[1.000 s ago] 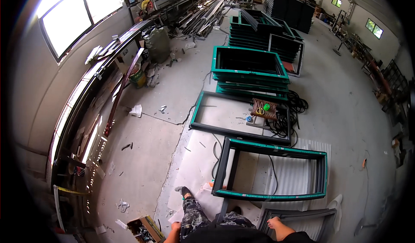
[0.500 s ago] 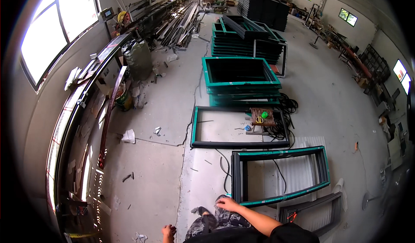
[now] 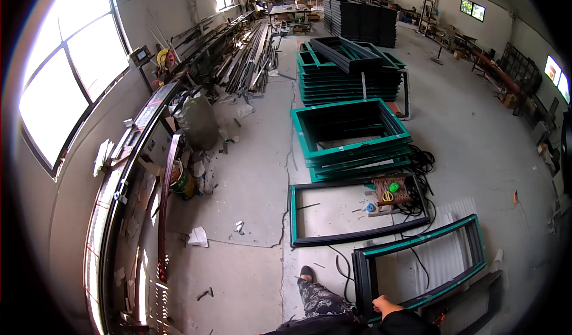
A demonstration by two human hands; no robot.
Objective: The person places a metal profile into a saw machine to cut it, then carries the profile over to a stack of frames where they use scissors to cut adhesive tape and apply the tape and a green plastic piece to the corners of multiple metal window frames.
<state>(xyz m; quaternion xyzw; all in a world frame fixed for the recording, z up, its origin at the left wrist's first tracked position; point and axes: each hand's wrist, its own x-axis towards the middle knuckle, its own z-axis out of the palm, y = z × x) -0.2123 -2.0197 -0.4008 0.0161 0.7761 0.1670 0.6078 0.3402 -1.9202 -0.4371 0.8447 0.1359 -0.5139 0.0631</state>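
My right hand (image 3: 385,305) is at the near left corner of a dark window frame (image 3: 428,294) edged with green film. Its fingers are curled in; what they hold, if anything, is too small to make out. A thin black strip (image 3: 420,262) hangs across the frame's opening. Beyond it lies a second dark frame (image 3: 357,240), flat on the floor. On that frame's far right corner rest a brown wooden rack (image 3: 391,187), a green roll (image 3: 394,187), yellow-handled scissors (image 3: 388,197) and a blue roll (image 3: 370,207). My left hand is out of view.
Stacks of green-edged frames (image 3: 351,154) stand further ahead. Coiled black strips (image 3: 422,163) lie at their right. A long bench (image 3: 113,216) runs along the left wall, with a filled sack (image 3: 198,122) beside it. Offcuts and scraps (image 3: 198,237) litter the floor.
The view has tilted up and swung left. My right hand has gone from above my leg to the frame's corner. My left hand has left the picture, and a foot now shows further forward.
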